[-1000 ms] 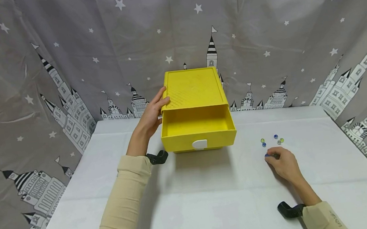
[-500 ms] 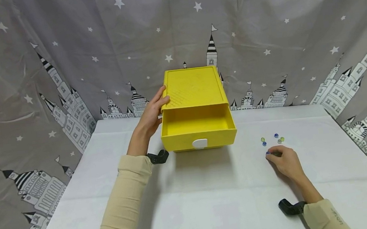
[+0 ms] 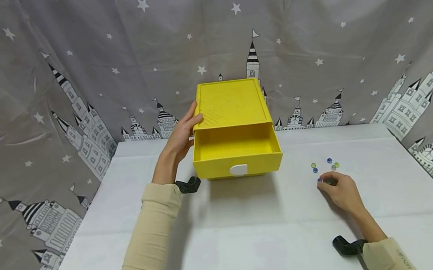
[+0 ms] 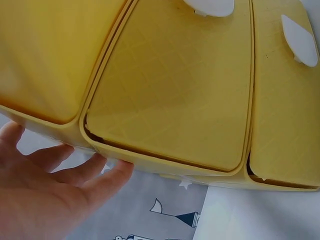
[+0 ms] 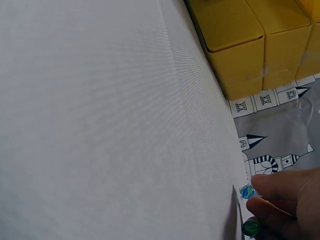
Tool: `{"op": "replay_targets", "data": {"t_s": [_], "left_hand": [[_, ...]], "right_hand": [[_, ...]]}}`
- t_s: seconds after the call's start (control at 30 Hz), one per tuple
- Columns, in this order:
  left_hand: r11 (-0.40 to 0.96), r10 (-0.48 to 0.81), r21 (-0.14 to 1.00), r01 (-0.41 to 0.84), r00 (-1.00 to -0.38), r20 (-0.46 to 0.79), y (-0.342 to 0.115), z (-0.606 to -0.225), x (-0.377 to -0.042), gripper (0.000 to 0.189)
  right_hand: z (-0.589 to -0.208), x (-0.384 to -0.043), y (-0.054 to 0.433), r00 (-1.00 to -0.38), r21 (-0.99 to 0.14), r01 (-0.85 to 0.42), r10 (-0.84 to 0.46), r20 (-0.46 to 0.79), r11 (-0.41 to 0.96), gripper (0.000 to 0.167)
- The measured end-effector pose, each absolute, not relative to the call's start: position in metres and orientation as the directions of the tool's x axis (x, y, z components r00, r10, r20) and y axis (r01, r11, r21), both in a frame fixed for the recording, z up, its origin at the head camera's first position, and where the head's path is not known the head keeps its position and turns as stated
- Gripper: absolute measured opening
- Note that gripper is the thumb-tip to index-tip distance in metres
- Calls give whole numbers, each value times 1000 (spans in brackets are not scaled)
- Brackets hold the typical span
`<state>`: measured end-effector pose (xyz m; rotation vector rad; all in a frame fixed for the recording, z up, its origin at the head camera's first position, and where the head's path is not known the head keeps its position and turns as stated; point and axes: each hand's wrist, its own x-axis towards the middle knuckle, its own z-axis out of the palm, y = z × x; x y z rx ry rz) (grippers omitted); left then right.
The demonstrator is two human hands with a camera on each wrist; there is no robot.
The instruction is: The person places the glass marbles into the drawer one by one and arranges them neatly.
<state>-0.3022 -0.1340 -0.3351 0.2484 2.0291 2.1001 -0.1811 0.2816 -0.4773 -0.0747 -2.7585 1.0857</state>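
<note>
In the head view, a yellow drawer cabinet (image 3: pixel 233 103) stands at the table's back with its top drawer (image 3: pixel 239 165) pulled out. My left hand (image 3: pixel 178 141) rests on the cabinet's left side, fingertips at its upper edge; the left wrist view shows these fingers (image 4: pixel 107 180) against the side wall. At the right, my right hand (image 3: pixel 341 190) pinches a blue marble (image 5: pixel 247 191) between thumb and finger, low over the table. A green marble (image 5: pixel 251 227) shows beside the fingers; whether the hand holds it, I cannot tell. Several blue, green and clear marbles (image 3: pixel 329 160) lie just beyond.
A white cloth (image 3: pixel 243 245) covers the table. Behind it hangs a grey curtain (image 3: pixel 177 56) with castles and stars. Below the pulled-out drawer are two closed drawers, one the middle drawer (image 4: pixel 175 95), with white handles. Black wrist cameras (image 3: pixel 346 246) sit at both cuffs.
The right hand has shifted very little and keeps pinching the blue marble. The left hand stays at the cabinet. The whole head view has drifted slightly.
</note>
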Motion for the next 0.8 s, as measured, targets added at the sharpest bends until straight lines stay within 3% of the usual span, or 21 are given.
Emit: {"op": "replay_targets", "data": {"t_s": [0.33, 0.8], "left_hand": [[-38, 244, 999, -19, -970, -10, -133, -333, -302, 63], [4, 210, 1000, -8, -978, -9, -131, -336, -300, 61]], "right_hand": [[-465, -181, 278, -975, -745, -26, 149, 168, 667, 25], [-453, -175, 266, -902, -725, -135, 218, 372, 676, 17]]}}
